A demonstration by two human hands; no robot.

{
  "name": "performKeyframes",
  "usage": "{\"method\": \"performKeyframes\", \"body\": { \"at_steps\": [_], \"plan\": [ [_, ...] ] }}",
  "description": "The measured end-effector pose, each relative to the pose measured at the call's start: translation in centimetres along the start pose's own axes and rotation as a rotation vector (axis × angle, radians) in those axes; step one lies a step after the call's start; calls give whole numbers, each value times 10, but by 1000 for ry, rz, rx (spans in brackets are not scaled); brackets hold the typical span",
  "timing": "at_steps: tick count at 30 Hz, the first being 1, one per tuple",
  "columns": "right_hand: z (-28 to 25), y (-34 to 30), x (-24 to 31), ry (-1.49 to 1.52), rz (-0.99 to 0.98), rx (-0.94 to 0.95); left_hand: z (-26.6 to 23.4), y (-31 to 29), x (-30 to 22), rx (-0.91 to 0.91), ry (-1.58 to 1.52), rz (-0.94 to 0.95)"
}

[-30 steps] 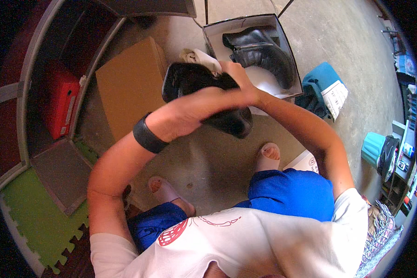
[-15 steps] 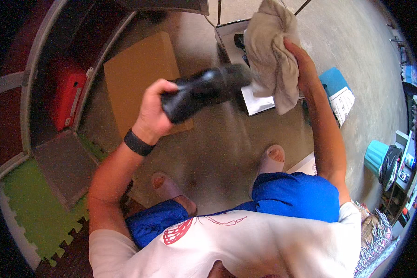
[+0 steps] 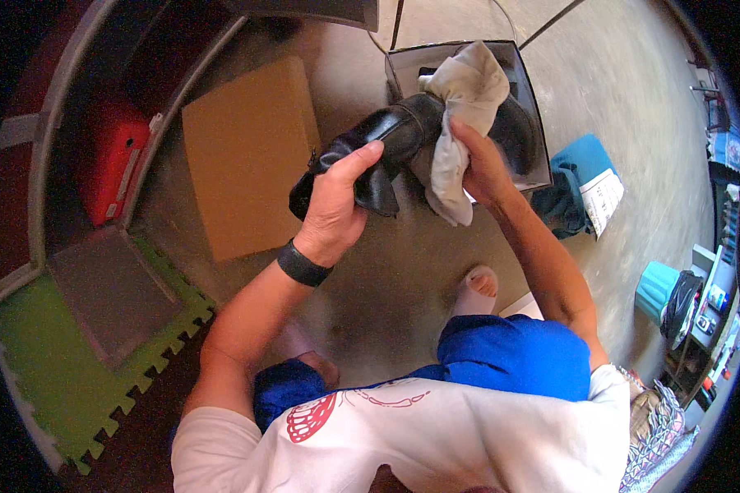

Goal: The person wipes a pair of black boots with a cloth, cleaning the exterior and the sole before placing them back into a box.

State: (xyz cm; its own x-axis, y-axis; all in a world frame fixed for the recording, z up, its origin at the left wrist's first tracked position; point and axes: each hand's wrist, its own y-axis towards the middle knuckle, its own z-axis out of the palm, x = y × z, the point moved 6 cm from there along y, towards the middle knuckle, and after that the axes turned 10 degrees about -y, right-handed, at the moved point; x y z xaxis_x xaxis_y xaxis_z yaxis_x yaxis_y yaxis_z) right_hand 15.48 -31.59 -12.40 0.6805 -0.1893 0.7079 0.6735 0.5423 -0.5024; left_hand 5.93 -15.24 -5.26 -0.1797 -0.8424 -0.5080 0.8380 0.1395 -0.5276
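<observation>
With the left hand [image 3: 335, 201] curled around the black boot [image 3: 395, 131] and the right hand [image 3: 485, 168] gripping the pale cloth [image 3: 469, 90] at one o'clock, a hard push could twist the boot loose.

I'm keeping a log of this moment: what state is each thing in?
Left hand: gripping the held boot
Right hand: gripping the cloth
Held boot: black, raised, tilted
Cloth: bunched, seemingly against the boot
Shoe box: open
Second boot: in the box, partly hidden
Wristband: fastened
Brown cardboard: on the floor
Teal bin: black bag over its rim
</observation>
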Motion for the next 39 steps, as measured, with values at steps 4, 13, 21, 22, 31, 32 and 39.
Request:
{"method": "performKeyframes", "body": {
  "at_steps": [4, 13, 21, 22, 31, 32, 39],
  "plan": [
    [-14, -9, 27, 156, -109, -48, -12, 3, -4, -9, -125, -42],
    [58, -15, 55, -739, -341, 162, 1, -5, -3, 165, -231, -250],
    [29, 8, 44, -563, -180, -153, 4, -29, -4, 187, 441, -103],
    [5, 22, 38, -539, -127, -209, 12, -34, -10, 226, 513, -100],
    [-10, -29, 88, -241, -478, -48, 18, -37, -30, 329, 675, 42],
    [10, -31, 82, -444, -371, 19, 14, -37, -26, 276, 656, 15],
    [66, -42, 44, -469, -23, 295, 56, -63, -9, 691, 1505, 697]
  ]
}}
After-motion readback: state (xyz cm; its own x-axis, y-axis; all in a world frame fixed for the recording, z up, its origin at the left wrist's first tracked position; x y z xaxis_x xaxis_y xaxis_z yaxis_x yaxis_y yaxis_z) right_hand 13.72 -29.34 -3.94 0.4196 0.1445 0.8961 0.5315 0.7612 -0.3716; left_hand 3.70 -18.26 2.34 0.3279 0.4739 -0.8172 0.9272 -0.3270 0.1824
